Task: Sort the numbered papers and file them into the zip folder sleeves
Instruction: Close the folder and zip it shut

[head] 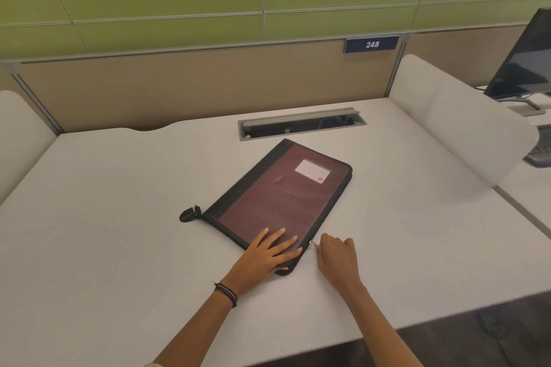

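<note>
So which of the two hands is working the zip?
The right hand, pinching the small metal zip pull on the maroon, black-trimmed zip folder; the left hand just lies flat on its cover.

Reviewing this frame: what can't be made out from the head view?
All head view:
- zip folder: closed, so its cover hides the sleeves and any papers inside.
- label on the cover: writing too small to read.
- zipper pull: its tab is hidden by the right hand pinching it.
- Folder's near edge: partly covered by the left hand.
- monitor: cut off by the right edge.
</note>
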The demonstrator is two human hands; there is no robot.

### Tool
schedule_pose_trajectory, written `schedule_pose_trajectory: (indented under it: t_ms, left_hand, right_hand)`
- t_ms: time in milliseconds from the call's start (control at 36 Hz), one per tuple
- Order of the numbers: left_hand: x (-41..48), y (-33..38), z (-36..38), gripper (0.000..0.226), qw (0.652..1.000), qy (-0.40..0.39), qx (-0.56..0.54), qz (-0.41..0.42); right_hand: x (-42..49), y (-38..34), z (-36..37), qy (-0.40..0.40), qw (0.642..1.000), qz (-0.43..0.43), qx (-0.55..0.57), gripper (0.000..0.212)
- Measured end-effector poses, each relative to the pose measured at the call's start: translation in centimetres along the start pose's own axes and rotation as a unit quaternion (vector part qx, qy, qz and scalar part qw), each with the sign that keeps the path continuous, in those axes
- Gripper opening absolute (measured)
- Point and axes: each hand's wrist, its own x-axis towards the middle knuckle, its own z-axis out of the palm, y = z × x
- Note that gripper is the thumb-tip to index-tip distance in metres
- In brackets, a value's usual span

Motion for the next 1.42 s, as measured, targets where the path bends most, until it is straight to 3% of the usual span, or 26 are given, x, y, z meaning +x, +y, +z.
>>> schedule_pose_trajectory:
  t_ms: [222, 333, 500, 722, 778, 889, 1056, 1139, 1194, 1417]
  left_hand:
    - [-1.8, -1.7, 0.7, 0.075, 1.000, 0.019, 0.020, -0.004]
    - [-3.1, -2.8, 1.4, 0.065, 0.999, 0.044, 0.025, -0.013]
    - [-4.2, -3.7, 1.8, 0.101, 0.996, 0.075, 0.006, -0.050]
    - [-5.4, -5.2, 2.5, 0.101, 0.992, 0.104, 0.003, -0.076]
    - [-5.7, -5.6, 2.6, 0.100, 0.992, 0.101, 0.002, -0.082]
    - [-6.4, -6.0, 2.4, 0.077, 0.993, 0.089, 0.011, -0.080]
    - [-6.9, -6.8, 2.0, 0.086, 0.992, 0.081, 0.004, -0.096]
    - [-7.2, -7.1, 1.3, 0.115, 0.991, 0.034, -0.013, -0.131]
    - [-7.5, -7.3, 1.2, 0.121, 0.990, 0.026, -0.014, -0.137]
    - [-8.0, -8.2, 1.0, 0.119, 0.993, -0.010, -0.014, -0.121]
  right_hand:
    - [1.0, -0.5, 0.5, 0.009, 1.000, -0.004, -0.001, 0.056]
    - [1.6, -0.8, 0.6, -0.004, 1.000, -0.008, 0.001, 0.058]
    - [1.9, -1.1, 1.0, -0.001, 1.000, -0.010, 0.003, 0.058]
    - [2.3, -1.4, 1.5, -0.008, 1.000, -0.009, 0.007, 0.057]
    - [2.4, -1.3, 1.5, 0.000, 1.000, -0.013, 0.009, 0.057]
    - [2.5, -1.2, 1.6, 0.007, 1.000, -0.018, 0.023, 0.057]
    - [2.5, -1.3, 1.4, 0.035, 0.999, -0.017, 0.028, 0.063]
    - [2.6, -1.3, 1.4, 0.034, 0.999, -0.013, 0.022, 0.064]
    - [2.5, -1.4, 1.5, 0.028, 0.999, -0.011, 0.026, 0.063]
    - [2.5, -1.2, 1.1, 0.029, 0.999, -0.011, 0.036, 0.063]
